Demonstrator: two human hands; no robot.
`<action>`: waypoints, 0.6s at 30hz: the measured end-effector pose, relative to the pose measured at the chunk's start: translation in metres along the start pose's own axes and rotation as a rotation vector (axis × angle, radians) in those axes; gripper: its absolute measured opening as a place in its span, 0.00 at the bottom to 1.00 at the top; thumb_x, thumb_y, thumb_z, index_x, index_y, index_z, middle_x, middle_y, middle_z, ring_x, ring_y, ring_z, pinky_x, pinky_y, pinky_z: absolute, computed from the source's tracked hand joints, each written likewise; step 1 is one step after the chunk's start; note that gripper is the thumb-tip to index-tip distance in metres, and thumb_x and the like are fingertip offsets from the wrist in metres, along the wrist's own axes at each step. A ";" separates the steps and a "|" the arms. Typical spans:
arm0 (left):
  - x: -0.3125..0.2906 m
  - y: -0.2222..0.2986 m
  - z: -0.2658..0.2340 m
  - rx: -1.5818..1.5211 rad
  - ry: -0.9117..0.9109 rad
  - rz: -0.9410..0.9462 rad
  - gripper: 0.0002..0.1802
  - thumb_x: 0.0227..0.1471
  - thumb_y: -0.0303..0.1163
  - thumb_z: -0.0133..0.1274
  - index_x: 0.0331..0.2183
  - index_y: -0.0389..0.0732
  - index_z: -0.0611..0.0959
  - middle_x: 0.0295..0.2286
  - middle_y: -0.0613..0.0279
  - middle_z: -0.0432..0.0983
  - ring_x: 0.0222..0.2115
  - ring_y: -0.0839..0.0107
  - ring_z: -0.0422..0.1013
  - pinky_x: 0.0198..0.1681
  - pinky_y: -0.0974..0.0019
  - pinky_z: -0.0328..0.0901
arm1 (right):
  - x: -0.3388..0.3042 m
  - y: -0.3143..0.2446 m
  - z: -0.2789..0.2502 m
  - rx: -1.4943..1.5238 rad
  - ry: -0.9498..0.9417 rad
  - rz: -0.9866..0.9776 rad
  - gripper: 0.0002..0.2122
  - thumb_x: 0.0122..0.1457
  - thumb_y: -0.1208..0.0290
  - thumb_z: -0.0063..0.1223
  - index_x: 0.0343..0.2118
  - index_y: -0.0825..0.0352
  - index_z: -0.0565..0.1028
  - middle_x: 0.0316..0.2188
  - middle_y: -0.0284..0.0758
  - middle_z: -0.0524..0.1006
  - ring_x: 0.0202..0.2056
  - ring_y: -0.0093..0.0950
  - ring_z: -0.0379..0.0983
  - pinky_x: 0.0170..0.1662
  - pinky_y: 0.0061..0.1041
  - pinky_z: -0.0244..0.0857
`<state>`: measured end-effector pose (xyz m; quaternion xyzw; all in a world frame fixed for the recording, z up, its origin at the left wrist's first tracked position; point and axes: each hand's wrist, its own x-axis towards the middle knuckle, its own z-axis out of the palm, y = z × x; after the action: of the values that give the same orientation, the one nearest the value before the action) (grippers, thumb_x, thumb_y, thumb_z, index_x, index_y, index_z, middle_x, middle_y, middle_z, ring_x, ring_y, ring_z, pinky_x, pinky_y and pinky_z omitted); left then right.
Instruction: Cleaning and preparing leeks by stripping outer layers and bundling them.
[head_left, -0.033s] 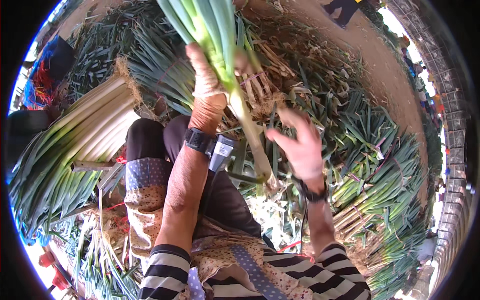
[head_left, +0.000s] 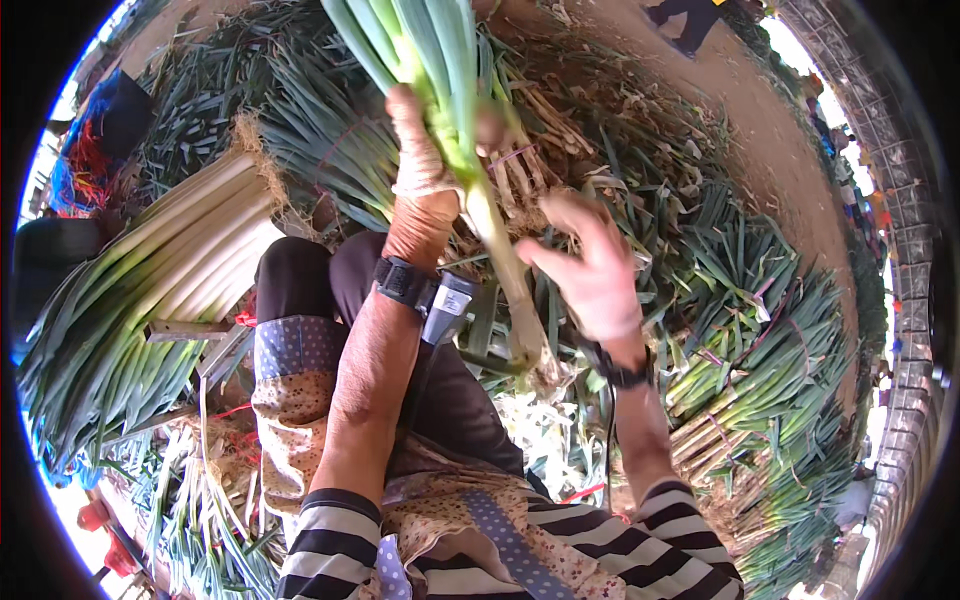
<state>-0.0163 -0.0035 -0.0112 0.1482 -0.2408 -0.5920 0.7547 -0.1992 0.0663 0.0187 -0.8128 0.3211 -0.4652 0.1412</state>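
Observation:
My left hand (head_left: pixel 418 150) grips a leek (head_left: pixel 505 260) at the place where its green leaves meet the pale stalk. The leaves rise past the top edge of the view, while the stalk slants down to the right and ends in a rooty base. To the right of that stalk is my right hand (head_left: pixel 592 275), slightly blurred, with thumb and fingers spread and nothing between them. A gap shows between it and the leek. Strapped near my left wrist is a small grey device (head_left: pixel 449 308).
A stack of trimmed leeks (head_left: pixel 190 220) rests on a wooden rack (head_left: pixel 190 330) to the left. Tied bundles (head_left: pixel 720 400) lie at right, and more leeks (head_left: pixel 540 115) lie ahead. Peelings (head_left: pixel 560 440) cover the ground between my legs. Far right, a person's dark legs (head_left: pixel 690 22) stand on bare soil.
My right hand has shifted slightly left and up, nearer the leek's stalk. The left hand and leek have moved a little to the right.

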 end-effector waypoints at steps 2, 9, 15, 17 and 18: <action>-0.005 0.007 -0.001 -0.003 -0.036 -0.023 0.41 0.41 0.66 0.52 0.36 0.34 0.75 0.19 0.60 0.73 0.19 0.70 0.69 0.28 0.66 0.68 | 0.033 0.004 0.030 -0.027 -0.091 -0.051 0.20 0.37 0.71 0.68 0.37 0.61 0.73 0.34 0.35 0.74 0.31 0.28 0.73 0.31 0.22 0.70; -0.001 0.020 -0.005 -0.177 -0.012 -0.039 0.46 0.36 0.68 0.54 0.37 0.31 0.74 0.23 0.54 0.74 0.24 0.62 0.71 0.36 0.57 0.68 | 0.006 0.017 0.037 -0.159 -0.513 -0.088 0.11 0.44 0.81 0.56 0.31 0.60 0.71 0.30 0.32 0.72 0.32 0.31 0.71 0.33 0.29 0.67; -0.002 0.028 0.000 -0.289 0.027 -0.081 0.45 0.32 0.75 0.49 0.26 0.35 0.77 0.21 0.54 0.73 0.26 0.59 0.72 0.44 0.49 0.65 | -0.042 -0.009 -0.004 0.213 -0.313 0.331 0.14 0.39 0.81 0.64 0.31 0.64 0.74 0.31 0.33 0.74 0.31 0.24 0.71 0.35 0.21 0.68; -0.007 0.029 0.002 -0.320 -0.016 -0.109 0.46 0.31 0.76 0.48 0.25 0.35 0.77 0.20 0.54 0.73 0.26 0.59 0.72 0.44 0.48 0.65 | -0.020 -0.015 0.002 0.128 -0.165 0.320 0.21 0.33 0.85 0.66 0.33 0.66 0.73 0.36 0.33 0.73 0.35 0.21 0.70 0.40 0.21 0.68; -0.005 0.024 0.002 -0.357 -0.062 -0.141 0.46 0.31 0.76 0.47 0.24 0.35 0.77 0.20 0.53 0.73 0.26 0.59 0.71 0.44 0.48 0.65 | -0.002 -0.020 0.010 0.137 -0.090 0.259 0.24 0.30 0.83 0.69 0.36 0.68 0.72 0.37 0.34 0.73 0.37 0.23 0.70 0.41 0.22 0.68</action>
<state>0.0015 0.0079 0.0021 0.0104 -0.1441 -0.6811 0.7178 -0.1839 0.0826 0.0227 -0.7729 0.3841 -0.4270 0.2696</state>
